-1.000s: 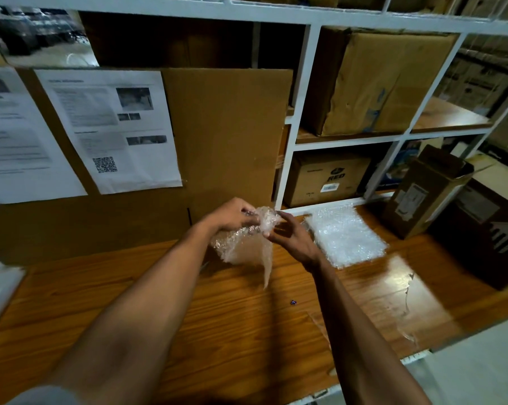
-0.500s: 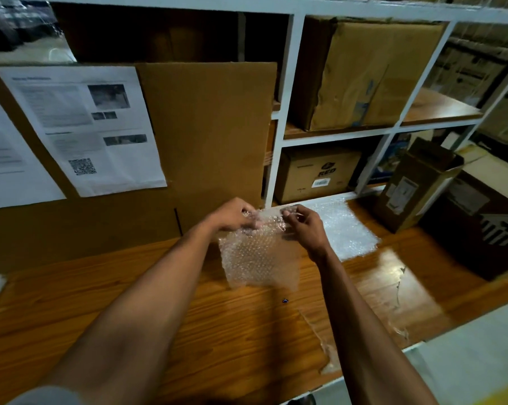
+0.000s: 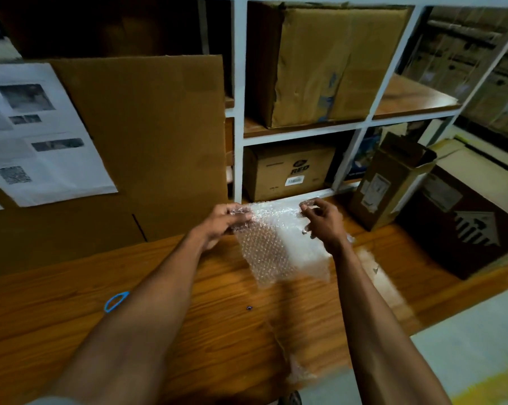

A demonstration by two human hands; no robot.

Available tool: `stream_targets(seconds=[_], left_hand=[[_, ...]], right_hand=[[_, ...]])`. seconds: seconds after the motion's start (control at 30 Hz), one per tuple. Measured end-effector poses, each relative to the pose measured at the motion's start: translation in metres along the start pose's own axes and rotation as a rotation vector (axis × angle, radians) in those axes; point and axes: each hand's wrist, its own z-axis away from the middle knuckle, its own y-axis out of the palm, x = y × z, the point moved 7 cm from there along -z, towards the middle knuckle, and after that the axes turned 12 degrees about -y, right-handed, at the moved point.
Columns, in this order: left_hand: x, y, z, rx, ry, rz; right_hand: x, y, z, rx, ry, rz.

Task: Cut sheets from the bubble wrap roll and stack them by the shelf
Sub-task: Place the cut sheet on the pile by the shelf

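A clear bubble wrap sheet (image 3: 271, 252) hangs spread out above the wooden table (image 3: 71, 311), in front of the white shelf (image 3: 239, 159). My left hand (image 3: 225, 222) pinches its top left corner. My right hand (image 3: 323, 220) pinches its top right corner. Behind the held sheet, white bubble wrap of the stack (image 3: 287, 201) lies on the table at the foot of the shelf, mostly hidden by the sheet and my right hand. The bubble wrap roll is out of sight.
A blue scissor handle (image 3: 115, 301) shows beside my left forearm. An open tall carton (image 3: 390, 182) and a dark box (image 3: 463, 220) stand at the right. A big cardboard panel (image 3: 147, 141) with printed papers leans at the back. Plastic scraps (image 3: 301, 372) lie near the front edge.
The crumpled sheet has been pulled open flat between my hands. My right hand has moved right, toward the stack by the shelf, and the view has shifted closer.
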Motion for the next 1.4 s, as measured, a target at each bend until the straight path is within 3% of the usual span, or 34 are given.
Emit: stream_targets(seconds=[0.27, 0.37, 0.5, 0.63, 0.83, 1.4], left_hand=[[0.007, 0.077, -0.045, 0.162, -0.082, 0.118], [-0.005, 0.095, -0.067, 0.057, -0.050, 0.129], [-0.009, 0.100, -0.096, -0.225, -0.056, -0.030], [0.009, 0.088, -0.141, -0.390, -0.113, -0.180], [-0.002, 0.099, -0.165, -0.524, -0.085, -0.302], [0.016, 0.079, -0.237, -0.761, -0.213, -0.471]], right_hand=[[-0.044, -0.066, -0.043, 0.207, 0.143, -0.008], [-0.060, -0.089, -0.066, 0.211, 0.124, 0.012], [-0.082, -0.105, -0.094, 0.163, 0.088, 0.086], [-0.104, -0.111, -0.120, 0.122, 0.054, 0.159], [-0.129, -0.103, -0.158, 0.122, 0.041, 0.212], [-0.222, -0.061, -0.225, 0.211, -0.035, 0.428]])
